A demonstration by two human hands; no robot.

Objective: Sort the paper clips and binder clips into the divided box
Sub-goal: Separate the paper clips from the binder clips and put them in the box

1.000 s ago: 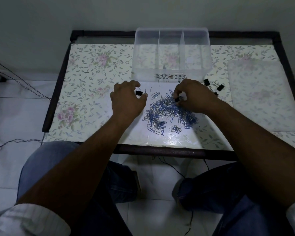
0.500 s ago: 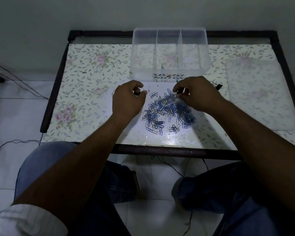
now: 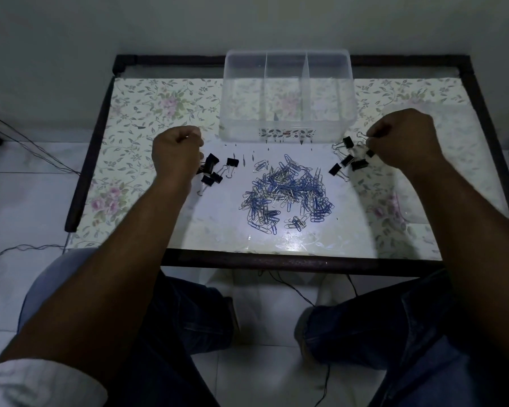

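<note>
The person sits at a floral-topped table [image 3: 147,107]. A clear divided box [image 3: 288,95] at the far edge has three compartments. In front of it lies one heap of paper clips [image 3: 285,192], blue and silver, too tangled to count. The left hand [image 3: 175,155] is curled over a cluster of black binder clips [image 3: 213,170] (about four show); I cannot tell whether it grips any. The right hand [image 3: 403,142] pinches a wire-handled binder clip [image 3: 362,136] beside five more black ones [image 3: 347,160].
</note>
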